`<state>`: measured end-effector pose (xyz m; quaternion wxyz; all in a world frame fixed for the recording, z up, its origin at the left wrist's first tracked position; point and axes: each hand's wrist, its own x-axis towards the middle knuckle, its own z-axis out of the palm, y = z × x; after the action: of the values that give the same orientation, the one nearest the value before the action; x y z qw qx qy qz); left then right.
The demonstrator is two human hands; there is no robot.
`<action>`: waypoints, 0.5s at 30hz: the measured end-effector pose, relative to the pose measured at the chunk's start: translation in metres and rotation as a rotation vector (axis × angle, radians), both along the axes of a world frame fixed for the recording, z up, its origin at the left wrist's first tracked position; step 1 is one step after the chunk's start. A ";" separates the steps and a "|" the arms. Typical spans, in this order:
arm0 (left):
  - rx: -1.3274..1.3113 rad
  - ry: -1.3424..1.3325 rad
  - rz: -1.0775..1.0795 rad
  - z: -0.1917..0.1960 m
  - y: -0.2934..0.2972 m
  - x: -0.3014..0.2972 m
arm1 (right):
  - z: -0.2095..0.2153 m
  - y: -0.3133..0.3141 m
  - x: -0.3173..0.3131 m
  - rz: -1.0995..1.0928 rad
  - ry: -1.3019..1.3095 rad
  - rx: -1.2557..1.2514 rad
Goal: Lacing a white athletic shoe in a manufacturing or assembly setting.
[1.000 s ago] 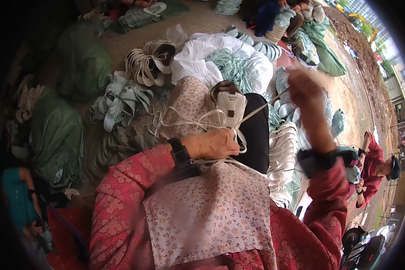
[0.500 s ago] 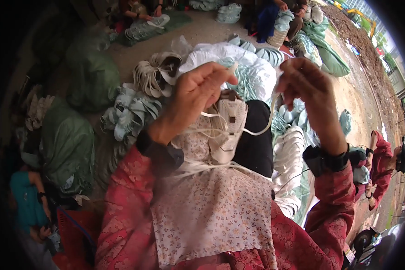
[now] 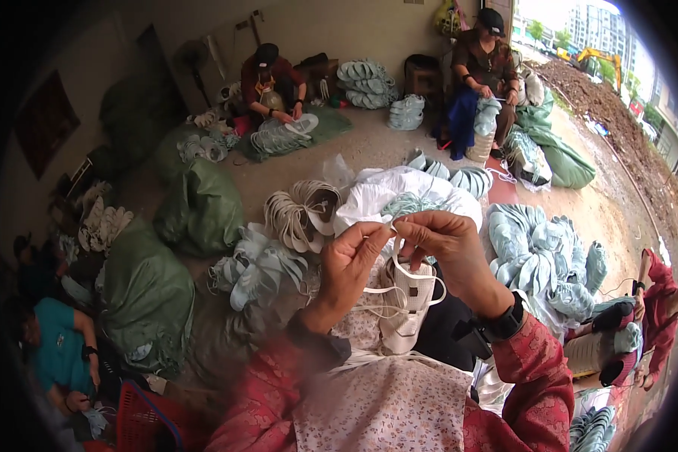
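Green sacks (image 3: 145,290) lie left; right hand (image 3: 452,252) partly hides shoe (image 3: 401,328).

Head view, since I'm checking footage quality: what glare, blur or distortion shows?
Head view: black vignetting rings the fisheye picture; pale sky looks washed out; grey high-rise buildings tilt near the rim; the patterned red left sleeve is blurred near the cuff; the bare right hand is fairly sharp.

Shoe (image 3: 401,325) apparently on lap (image 3: 443,331)

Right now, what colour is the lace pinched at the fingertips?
The lace is off-white, showing best in the head view.
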<state>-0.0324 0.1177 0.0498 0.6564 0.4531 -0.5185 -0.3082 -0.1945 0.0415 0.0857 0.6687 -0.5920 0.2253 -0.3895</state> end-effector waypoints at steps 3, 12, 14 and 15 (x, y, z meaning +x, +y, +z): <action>-0.039 -0.050 0.028 -0.011 -0.004 0.002 | -0.002 0.000 0.004 0.020 0.004 0.046; -0.012 -0.165 0.079 -0.011 0.007 -0.004 | -0.011 0.000 0.004 0.006 0.057 -0.062; 0.004 -0.190 0.077 -0.011 0.010 -0.003 | -0.016 0.002 0.003 0.019 0.066 -0.097; 0.012 -0.214 0.071 -0.012 0.009 -0.002 | -0.016 0.002 0.003 0.016 0.073 -0.092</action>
<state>-0.0347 0.1270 0.0374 0.6049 0.5054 -0.5676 -0.2377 -0.1911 0.0439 0.0694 0.6354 -0.6376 0.2264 -0.3722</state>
